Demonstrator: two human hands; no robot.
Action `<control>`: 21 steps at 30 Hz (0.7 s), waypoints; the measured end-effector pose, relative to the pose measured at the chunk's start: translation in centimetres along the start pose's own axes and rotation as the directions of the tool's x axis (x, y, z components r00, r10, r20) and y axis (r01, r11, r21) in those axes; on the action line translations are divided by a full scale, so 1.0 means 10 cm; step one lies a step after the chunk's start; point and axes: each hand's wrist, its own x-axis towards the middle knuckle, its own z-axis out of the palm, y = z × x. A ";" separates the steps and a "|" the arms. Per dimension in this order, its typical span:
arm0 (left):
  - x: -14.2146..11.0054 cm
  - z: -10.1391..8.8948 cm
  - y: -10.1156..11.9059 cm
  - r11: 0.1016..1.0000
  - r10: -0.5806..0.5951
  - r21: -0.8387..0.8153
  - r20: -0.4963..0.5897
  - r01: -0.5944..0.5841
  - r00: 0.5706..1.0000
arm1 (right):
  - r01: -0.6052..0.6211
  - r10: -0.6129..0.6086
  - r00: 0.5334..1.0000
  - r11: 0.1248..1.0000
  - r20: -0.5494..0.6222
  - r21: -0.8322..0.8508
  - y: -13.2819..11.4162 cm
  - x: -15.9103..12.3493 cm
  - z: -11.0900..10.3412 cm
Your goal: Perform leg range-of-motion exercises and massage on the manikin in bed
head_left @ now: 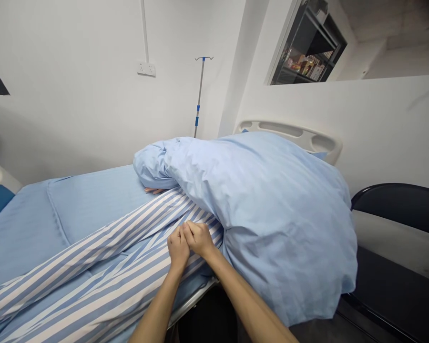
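My left hand point(178, 246) and my right hand point(199, 237) are both curled into fists, side by side and touching. They rest on the upper thigh of a person lying on the bed. That leg wears blue-and-white striped trousers point(128, 281). Nothing shows in either fist, though the undersides of the fingers are hidden. Just right of my right hand, a light blue quilt point(271, 200) is heaped over the person's upper body. Fingertips of the lying person's hand point(153, 190) stick out from under its left edge.
The bed has a blue sheet point(86, 205), a pale headboard point(296, 131) and a metal side edge point(193, 301) in front of me. A black folding chair point(396, 281) stands at the right. Behind the bed is an IV pole point(200, 85) near the wall.
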 end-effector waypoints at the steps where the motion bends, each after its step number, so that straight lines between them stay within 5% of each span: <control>1: 0.00 0.00 0.00 1.000 -0.003 0.020 -0.002 0.004 1.000 | -0.022 0.022 1.000 1.000 -0.022 0.010 0.03 0.00 0.01; 5: 0.02 0.03 0.03 0.999 -0.052 0.017 0.013 0.052 0.999 | -0.105 0.117 0.988 0.987 -0.103 0.122 0.12 -0.03 0.11; 13: 0.19 0.27 0.31 0.943 -0.089 -0.323 -0.018 0.079 0.996 | -0.151 0.253 0.951 0.883 -0.179 0.445 0.17 0.00 0.06; 21: 0.14 0.38 0.09 0.996 -0.049 -0.071 -0.005 0.048 0.999 | -0.176 0.268 0.950 0.883 -0.160 0.435 0.20 0.05 0.04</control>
